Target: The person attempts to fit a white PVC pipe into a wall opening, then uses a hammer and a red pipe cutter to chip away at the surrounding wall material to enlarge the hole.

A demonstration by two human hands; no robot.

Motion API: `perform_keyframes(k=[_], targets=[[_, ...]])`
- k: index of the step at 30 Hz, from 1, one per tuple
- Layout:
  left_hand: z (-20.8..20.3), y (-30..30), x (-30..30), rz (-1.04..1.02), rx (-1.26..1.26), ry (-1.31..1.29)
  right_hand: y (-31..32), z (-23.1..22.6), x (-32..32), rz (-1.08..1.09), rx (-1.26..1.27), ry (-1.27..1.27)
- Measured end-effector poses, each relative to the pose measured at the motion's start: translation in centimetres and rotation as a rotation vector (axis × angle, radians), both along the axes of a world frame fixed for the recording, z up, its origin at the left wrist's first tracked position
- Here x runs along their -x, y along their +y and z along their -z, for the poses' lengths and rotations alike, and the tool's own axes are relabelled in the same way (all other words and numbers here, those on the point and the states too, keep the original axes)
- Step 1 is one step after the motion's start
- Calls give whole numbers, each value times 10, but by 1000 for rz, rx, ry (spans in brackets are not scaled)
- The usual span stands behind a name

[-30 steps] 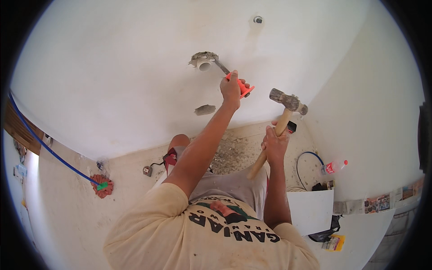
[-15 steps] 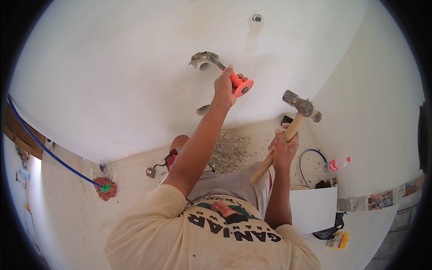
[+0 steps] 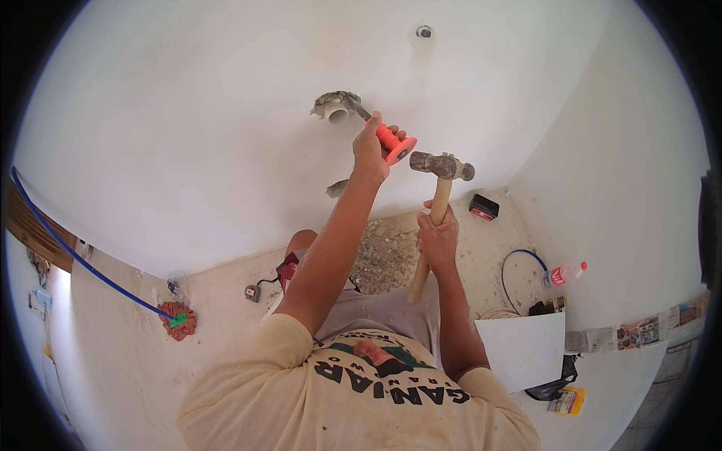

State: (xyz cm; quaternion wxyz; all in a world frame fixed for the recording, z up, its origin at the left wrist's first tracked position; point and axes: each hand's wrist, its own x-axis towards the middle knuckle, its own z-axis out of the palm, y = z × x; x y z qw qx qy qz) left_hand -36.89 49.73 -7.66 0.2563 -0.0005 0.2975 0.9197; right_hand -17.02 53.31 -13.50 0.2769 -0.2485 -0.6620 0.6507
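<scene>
My left hand [image 3: 371, 149] is wrapped round the red guarded grip of a chisel [image 3: 392, 140]. The chisel's blade reaches up and left to the right edge of a rough hole [image 3: 338, 98] in the white wall [image 3: 226, 98]. A pale pipe end [image 3: 338, 115] sticks out of that hole. My right hand [image 3: 438, 239] grips the wooden handle of a ball-peen hammer [image 3: 442, 167]. The hammer's flat face is just right of the chisel's struck end, with a small gap between them. A second, lower hole [image 3: 337, 189] is partly hidden by my left forearm.
Broken rubble [image 3: 385, 255] lies on the floor below the wall. A tape measure [image 3: 253, 293] and a red cloth bundle with a blue hose [image 3: 83, 261] are at left. At right are a black box [image 3: 483, 207], a plastic bottle [image 3: 565, 274] and a white panel [image 3: 523, 346].
The hammer has swung left toward the chisel's struck end, and its head has turned more level. My right hand has moved left with it. The chisel stays against the hole's edge.
</scene>
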Motion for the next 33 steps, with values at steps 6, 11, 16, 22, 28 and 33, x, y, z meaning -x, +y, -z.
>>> perform_keyframes(k=[6,11,16,22,28,33], targets=[[-5,4,-18,-221,-61,189,10,-10,-30,121,168,157],[-3,-20,-19,-24,-83,82,11,-18,-39,143,140,175],[-1,-21,-33,145,-45,103,4,-19,-37,127,127,180],[6,-23,-20,214,-146,56,-9,-25,-38,124,87,156],[5,-20,-14,226,-274,-5,-9,-44,-49,162,18,206],[-9,-17,-11,233,-298,-58,-17,-87,-57,319,-75,509]])
